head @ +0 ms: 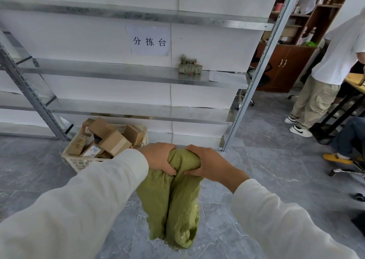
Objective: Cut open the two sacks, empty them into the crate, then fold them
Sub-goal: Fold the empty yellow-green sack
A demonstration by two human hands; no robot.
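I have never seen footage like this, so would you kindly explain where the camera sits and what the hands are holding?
There is no machine here: one camera worn on a person's head looks down at their own two hands. The left hand and right hand both grip the bunched top of a limp green woven sack, which hangs over the grey tiled floor. Behind it, a cream plastic lattice crate holds brown cardboard boxes. On the grey metal shelf lies a rolled-up green bundle, possibly the other sack.
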